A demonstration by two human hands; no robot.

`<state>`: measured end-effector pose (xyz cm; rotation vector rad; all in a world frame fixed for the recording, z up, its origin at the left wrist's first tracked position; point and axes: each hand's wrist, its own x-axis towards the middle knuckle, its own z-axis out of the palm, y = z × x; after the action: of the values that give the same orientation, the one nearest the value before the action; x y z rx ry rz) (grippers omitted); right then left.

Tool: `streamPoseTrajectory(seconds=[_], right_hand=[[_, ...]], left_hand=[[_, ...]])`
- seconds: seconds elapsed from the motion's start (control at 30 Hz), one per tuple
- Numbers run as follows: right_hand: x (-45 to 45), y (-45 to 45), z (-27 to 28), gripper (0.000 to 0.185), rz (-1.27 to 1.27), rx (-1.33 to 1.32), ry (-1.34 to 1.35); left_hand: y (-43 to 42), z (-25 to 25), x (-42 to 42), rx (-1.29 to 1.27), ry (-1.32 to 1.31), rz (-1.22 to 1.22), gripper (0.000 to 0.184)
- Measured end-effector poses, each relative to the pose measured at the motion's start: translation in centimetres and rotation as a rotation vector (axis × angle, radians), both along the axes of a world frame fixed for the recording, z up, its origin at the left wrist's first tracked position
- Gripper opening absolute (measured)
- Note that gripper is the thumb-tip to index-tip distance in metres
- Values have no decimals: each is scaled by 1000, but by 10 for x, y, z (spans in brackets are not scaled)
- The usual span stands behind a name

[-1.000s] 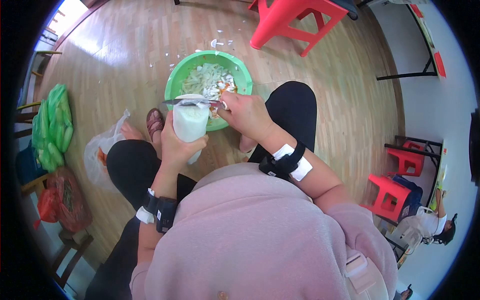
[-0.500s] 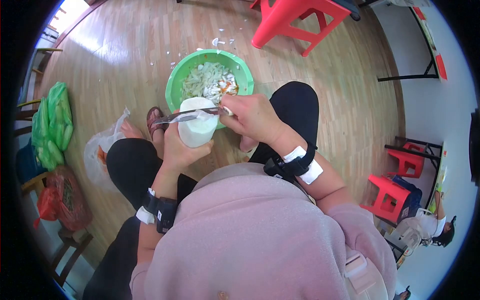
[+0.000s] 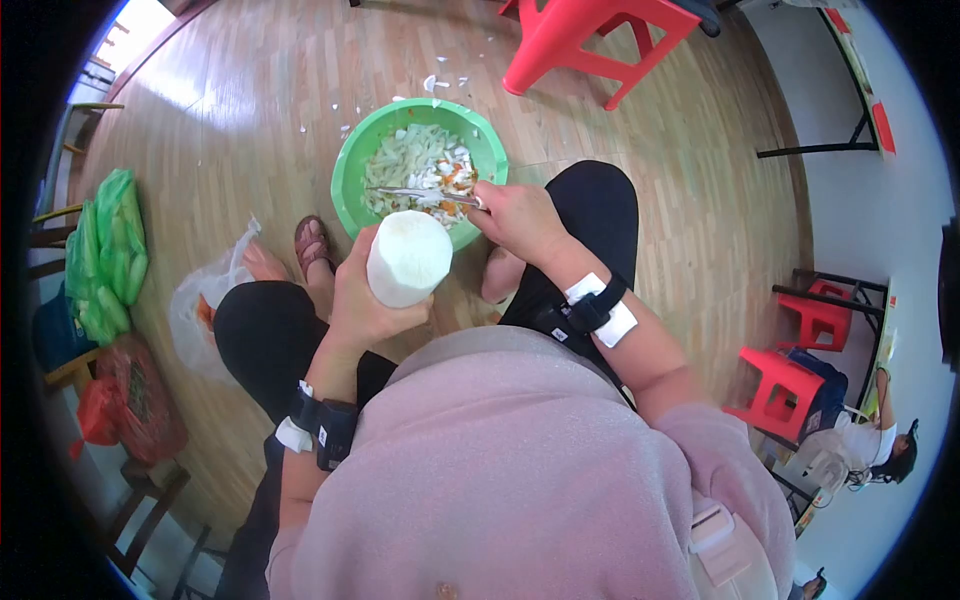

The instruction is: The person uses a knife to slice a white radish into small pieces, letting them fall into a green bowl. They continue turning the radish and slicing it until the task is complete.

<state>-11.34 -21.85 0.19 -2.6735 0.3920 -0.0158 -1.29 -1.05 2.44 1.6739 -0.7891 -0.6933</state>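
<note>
My left hand (image 3: 365, 300) is wrapped round a thick white radish (image 3: 410, 258), whose pale cut end faces up. My right hand (image 3: 515, 215) grips the handle of a knife (image 3: 425, 193), its blade pointing left above the green basin (image 3: 349, 165), just beyond the radish and apart from it. Inside the basin lie many white slices and chips (image 3: 415, 160), with some orange bits at the right side.
White scraps (image 3: 430, 83) lie on the floor past the basin. A red stool (image 3: 590, 50) stands at the top. Left are a clear bag (image 3: 205, 315), green bags (image 3: 105, 255) and a red bag (image 3: 145, 400). Another person (image 3: 870, 440) is at the far right.
The knife has left the top of the radish and moved up over the basin. The radish has tilted and shifted slightly right, showing its cut end.
</note>
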Motion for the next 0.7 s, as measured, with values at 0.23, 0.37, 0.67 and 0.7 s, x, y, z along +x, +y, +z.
streamPoseTrajectory(seconds=[0.23, 0.37, 0.67, 0.7], right_hand=[[-5, 15, 31, 21, 6, 165, -142], [-2, 22, 52, 19, 148, 122, -187], [-2, 33, 58, 22, 136, -33, -183], [-1, 34, 58, 21, 120, -37, -178]], left_hand=[[-2, -6, 2, 68, -83, 52, 67], [-3, -5, 3, 99, -159, 27, 66], [-5, 0, 5, 133, -215, 37, 65], [-4, -1, 6, 143, -230, 31, 67]])
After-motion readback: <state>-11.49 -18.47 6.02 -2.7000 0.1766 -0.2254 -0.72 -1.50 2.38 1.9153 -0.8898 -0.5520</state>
